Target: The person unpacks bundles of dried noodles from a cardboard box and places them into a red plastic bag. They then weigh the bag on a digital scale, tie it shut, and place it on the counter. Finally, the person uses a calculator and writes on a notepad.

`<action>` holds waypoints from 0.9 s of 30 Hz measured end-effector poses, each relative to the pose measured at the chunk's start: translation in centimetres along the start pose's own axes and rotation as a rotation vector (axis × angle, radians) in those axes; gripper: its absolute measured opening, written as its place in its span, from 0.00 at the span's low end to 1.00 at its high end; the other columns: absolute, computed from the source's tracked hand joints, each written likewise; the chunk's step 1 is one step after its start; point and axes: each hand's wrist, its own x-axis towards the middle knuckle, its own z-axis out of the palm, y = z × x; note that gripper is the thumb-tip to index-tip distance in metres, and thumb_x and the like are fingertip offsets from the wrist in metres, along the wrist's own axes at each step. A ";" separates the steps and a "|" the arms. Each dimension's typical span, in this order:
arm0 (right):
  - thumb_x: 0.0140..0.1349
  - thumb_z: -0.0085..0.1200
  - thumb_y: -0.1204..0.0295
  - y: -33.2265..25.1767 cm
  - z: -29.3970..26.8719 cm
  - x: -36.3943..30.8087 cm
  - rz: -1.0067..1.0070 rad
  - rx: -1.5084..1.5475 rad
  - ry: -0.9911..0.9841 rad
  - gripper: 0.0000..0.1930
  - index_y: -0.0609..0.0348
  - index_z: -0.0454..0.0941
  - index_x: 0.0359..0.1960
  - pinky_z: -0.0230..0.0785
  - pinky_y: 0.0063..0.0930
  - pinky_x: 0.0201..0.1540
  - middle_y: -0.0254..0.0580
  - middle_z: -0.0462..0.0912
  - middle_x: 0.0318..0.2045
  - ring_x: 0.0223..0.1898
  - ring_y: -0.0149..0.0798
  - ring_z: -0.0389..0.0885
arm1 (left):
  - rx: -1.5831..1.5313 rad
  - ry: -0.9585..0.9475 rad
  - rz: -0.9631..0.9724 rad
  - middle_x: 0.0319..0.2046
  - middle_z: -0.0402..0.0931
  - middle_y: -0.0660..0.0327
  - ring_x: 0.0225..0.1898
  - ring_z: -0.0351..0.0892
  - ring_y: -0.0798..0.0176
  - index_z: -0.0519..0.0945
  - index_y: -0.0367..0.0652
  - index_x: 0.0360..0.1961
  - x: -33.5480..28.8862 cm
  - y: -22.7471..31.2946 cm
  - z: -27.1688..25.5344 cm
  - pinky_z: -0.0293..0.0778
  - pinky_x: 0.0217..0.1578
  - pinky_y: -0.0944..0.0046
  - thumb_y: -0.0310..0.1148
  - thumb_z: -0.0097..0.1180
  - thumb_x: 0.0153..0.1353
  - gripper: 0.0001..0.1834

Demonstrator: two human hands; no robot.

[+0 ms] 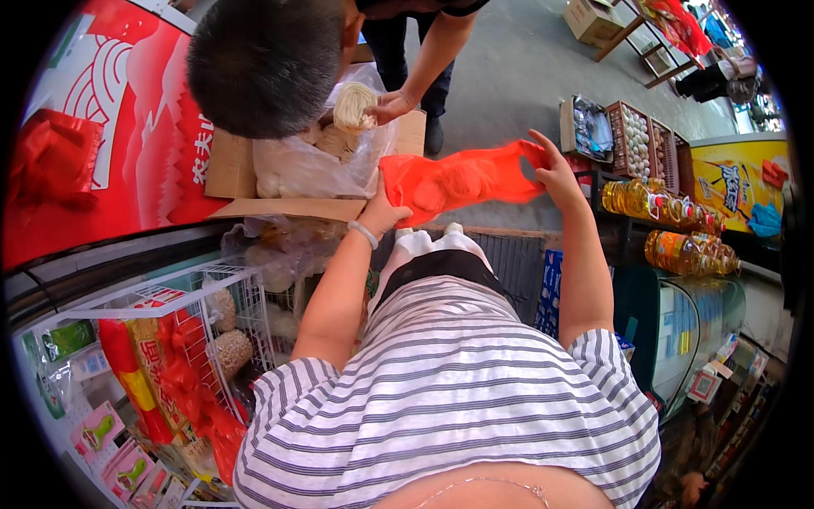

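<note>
Both hands are up in front of the striped shirt, stretching a red plastic bag (458,180) between them. The left hand (383,212), a pale band on its wrist, is closed on the bag's left end; the right hand (555,170) pinches the right end between thumb and fingers, the other fingers fanned upward. The bag hangs slack and crumpled between the two, held out over the grey floor.

Just beyond the left hand, a cardboard box (254,174) lined with clear plastic sits on top of a red chest (127,127), holding pale bundles. Another person bends over it from the far side, and that person's hand (392,106) grips a bundle of pale noodles (354,106) above the box.

Near left, a white wire rack (216,314) carries red packets and netted goods. To the right, bottles of yellow cooking oil (670,225) stand in rows, with trays of eggs (636,140) farther off beside them.
</note>
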 end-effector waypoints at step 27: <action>0.42 0.38 0.88 1.8 0.9 0.8 0.076 0.229 0.000 0.38 0.55 0.60 0.62 0.61 0.13 0.31 0.34 0.72 0.47 0.35 0.21 0.68 | -0.116 0.043 -0.149 0.60 0.56 0.58 0.61 0.57 0.63 0.37 0.48 0.67 -0.4 0.5 -0.9 0.60 0.58 0.62 0.14 0.54 0.39 0.56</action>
